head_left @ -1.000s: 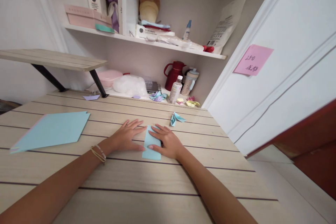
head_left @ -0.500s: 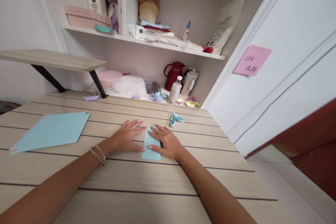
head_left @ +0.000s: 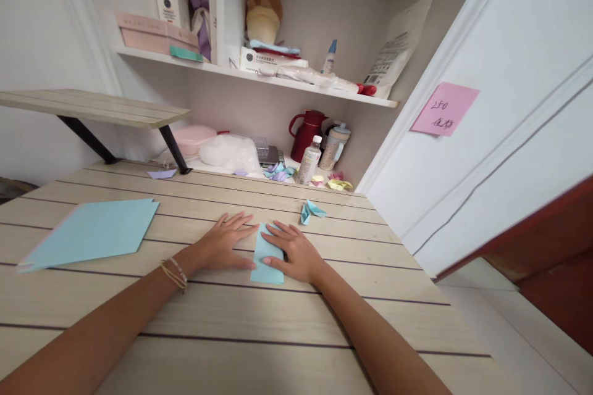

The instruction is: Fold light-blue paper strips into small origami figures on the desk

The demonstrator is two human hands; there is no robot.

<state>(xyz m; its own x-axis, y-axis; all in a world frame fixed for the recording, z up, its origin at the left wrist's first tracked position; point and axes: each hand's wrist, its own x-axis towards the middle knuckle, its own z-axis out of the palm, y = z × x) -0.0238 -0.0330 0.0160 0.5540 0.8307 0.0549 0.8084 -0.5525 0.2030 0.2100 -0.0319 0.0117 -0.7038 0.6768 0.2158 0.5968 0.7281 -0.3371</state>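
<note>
A narrow light-blue sheet of folded paper (head_left: 267, 274) lies flat on the wood-plank table (head_left: 222, 315). Spread fingers of my right hand (head_left: 299, 256) rest on its right side, pressing it to the tabletop. At its left edge is my left hand (head_left: 222, 244), palm down with fingers apart; the thumb and forefinger tips touch or nearly touch the paper. Beyond my right hand sits a small light-blue folded paper piece (head_left: 312, 211). To the left lies a stack of light-blue paper (head_left: 92, 234) with a pink edge showing.
A small raised stand (head_left: 92, 108) with black legs occupies the back left. Along the back are a clear bottle (head_left: 309, 160), a red jug (head_left: 306, 134), a tumbler (head_left: 334, 147), a plastic bag (head_left: 231, 153) and several colored folded papers (head_left: 279, 171). A purple paper piece (head_left: 162, 173) lies near the stand.
</note>
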